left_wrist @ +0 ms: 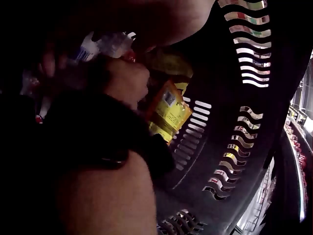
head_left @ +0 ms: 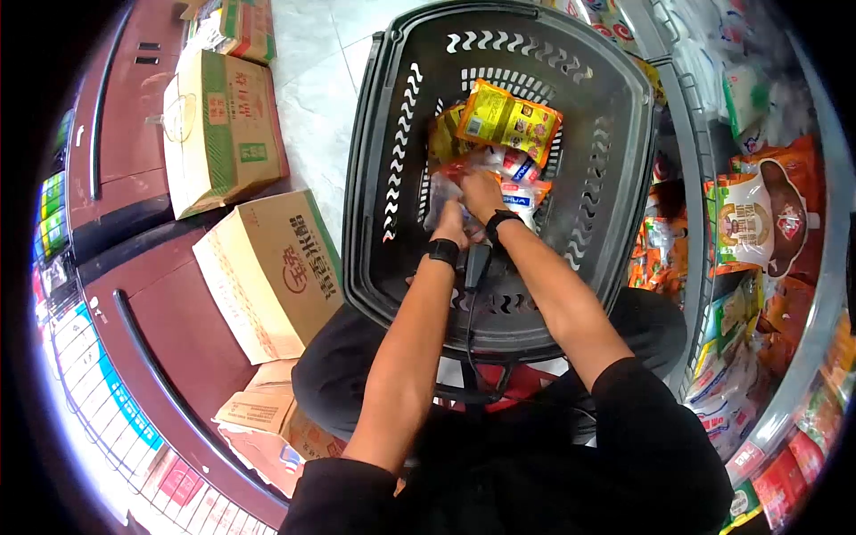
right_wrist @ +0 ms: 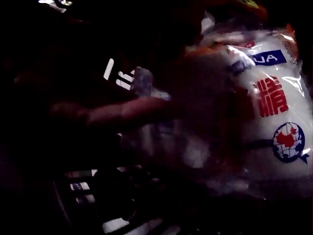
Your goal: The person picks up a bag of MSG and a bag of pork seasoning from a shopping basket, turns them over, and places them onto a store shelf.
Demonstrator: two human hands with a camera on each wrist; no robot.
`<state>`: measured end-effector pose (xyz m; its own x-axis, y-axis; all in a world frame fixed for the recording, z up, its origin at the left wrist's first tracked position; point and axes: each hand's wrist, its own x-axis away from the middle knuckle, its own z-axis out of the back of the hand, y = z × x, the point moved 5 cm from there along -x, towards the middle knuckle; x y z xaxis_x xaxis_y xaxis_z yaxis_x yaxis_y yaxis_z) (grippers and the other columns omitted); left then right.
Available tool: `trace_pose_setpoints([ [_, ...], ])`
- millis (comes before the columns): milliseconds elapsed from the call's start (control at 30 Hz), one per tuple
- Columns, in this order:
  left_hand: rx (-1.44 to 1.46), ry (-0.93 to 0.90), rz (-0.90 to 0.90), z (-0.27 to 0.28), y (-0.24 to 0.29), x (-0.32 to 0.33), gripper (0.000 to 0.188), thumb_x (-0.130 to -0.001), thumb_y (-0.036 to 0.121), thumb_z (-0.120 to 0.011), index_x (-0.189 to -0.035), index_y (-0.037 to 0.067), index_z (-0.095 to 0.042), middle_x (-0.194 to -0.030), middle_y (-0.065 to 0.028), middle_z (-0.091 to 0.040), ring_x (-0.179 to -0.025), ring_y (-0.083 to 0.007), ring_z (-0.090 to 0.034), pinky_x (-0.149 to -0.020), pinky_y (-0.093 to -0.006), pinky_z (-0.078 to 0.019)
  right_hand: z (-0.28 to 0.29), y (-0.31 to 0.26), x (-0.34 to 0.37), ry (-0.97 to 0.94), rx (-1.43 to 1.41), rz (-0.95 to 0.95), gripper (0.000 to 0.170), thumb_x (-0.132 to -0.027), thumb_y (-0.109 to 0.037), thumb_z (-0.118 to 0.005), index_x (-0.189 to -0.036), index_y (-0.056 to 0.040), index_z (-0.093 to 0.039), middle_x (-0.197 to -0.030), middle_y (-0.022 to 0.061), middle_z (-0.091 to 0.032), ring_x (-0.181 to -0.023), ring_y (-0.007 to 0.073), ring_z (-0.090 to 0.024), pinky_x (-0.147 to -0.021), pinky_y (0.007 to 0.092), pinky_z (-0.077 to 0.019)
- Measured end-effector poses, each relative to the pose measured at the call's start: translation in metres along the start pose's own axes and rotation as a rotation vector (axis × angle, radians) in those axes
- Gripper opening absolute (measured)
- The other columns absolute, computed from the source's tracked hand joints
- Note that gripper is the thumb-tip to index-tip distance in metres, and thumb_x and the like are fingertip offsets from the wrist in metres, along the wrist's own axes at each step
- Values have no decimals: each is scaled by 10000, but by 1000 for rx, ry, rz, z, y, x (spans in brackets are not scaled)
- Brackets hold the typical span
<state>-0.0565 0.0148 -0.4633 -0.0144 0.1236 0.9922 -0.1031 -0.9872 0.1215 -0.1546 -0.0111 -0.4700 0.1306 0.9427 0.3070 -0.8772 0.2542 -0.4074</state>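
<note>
Both hands are down inside a black plastic basket (head_left: 374, 178). The left hand (head_left: 452, 225) is at a clear plastic packet (head_left: 443, 192), its fingers partly hidden behind it. Close beside it, the right hand (head_left: 482, 194) has its fingers curled at the packets, and what they grip is hidden. A white bag with blue and red print (head_left: 519, 198) lies just right of the right hand; the right wrist view shows this white bag (right_wrist: 274, 98) large. Beyond the hands lie yellow packets (head_left: 513, 123), one also seen in the left wrist view as a yellow packet (left_wrist: 169, 113).
Cardboard boxes (head_left: 267, 272) stand along the left by a dark red shelf unit (head_left: 169, 303). On the right, a wire-edged shelf holds many bagged goods (head_left: 744, 223). Pale floor tiles (head_left: 312, 107) show left of the basket. A black device with a cable (head_left: 478, 266) hangs near the wrists.
</note>
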Motion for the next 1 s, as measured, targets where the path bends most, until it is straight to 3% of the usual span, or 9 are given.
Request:
trace_pose_setpoints([
  [167,281,-217,97,-1,-7,12,819,-900,716,-157,-1403,93,-330,-1261,-244,-482,-1078,-424,-547,-798,-626,-482,69,-13,28,198,-194,73,159,-684,-29,-631,-841,-28,-605,-846,157,-627,-894,352,-593,-751,442,-471],
  [200,269,-105,49,-2,-12,32,906,-863,766,-107,-1378,68,-369,-1246,-216,-505,-1110,-373,-542,-873,-578,-462,103,-22,39,299,-164,149,155,-683,-21,-622,-835,-28,-600,-839,152,-621,-882,351,-588,-744,445,-465],
  [267,435,-417,-55,-7,-4,101,929,-839,790,-91,-1289,66,-460,-1238,-146,-543,-1114,-318,-545,-928,-493,-419,193,-61,82,403,-114,394,172,-696,-2,-602,-860,-50,-586,-858,96,-583,-882,309,-554,-765,409,-442],
  [467,223,-1115,-521,43,-41,338,806,-863,725,-390,-1391,116,-383,-1324,-97,-524,-1156,-219,-548,-866,-373,-483,352,-146,286,646,6,711,257,-627,6,-647,-867,-83,-625,-863,43,-581,-869,252,-556,-764,373,-441],
  [633,243,-1128,-858,76,-111,423,513,-892,63,-581,-1351,-25,-368,-1245,-140,-546,-1121,-252,-577,-938,-410,-483,359,-177,422,904,-201,476,221,-709,73,-614,-879,-62,-653,-981,63,-612,-922,267,-583,-805,358,-460],
  [700,164,-922,-1027,83,-137,450,414,-885,54,-608,-1265,-38,-473,-1172,-109,-594,-1058,-186,-590,-901,-327,-481,345,-165,455,988,-483,204,162,-837,55,-555,-971,-12,-617,-1075,116,-587,-959,242,-586,-860,337,-464],
  [833,-200,-716,-1443,90,-177,508,366,-843,66,-663,-1177,-36,-552,-1113,-109,-622,-1007,-152,-590,-830,-297,-486,317,-164,488,549,-1413,250,567,-1005,-402,-396,-1419,-25,-308,-1264,103,-516,-1099,164,-528,-920,296,-421],
  [933,-527,-335,-2160,85,-211,571,442,-672,42,-731,-1105,50,-644,-1036,-124,-586,-883,-290,-600,-757,-316,-502,309,-166,506,561,-1511,158,535,-1009,-359,-420,-1397,1,-342,-1271,81,-518,-1110,149,-528,-949,288,-412],
  [1000,-586,-279,-2231,80,-242,592,531,-606,46,-744,-1127,66,-642,-1057,-90,-591,-901,-273,-600,-753,-320,-508,304,-172,514,497,-1858,319,528,-1002,-320,-420,-1400,17,-334,-1354,108,-471,-1194,177,-495,-1032,321,-379],
])
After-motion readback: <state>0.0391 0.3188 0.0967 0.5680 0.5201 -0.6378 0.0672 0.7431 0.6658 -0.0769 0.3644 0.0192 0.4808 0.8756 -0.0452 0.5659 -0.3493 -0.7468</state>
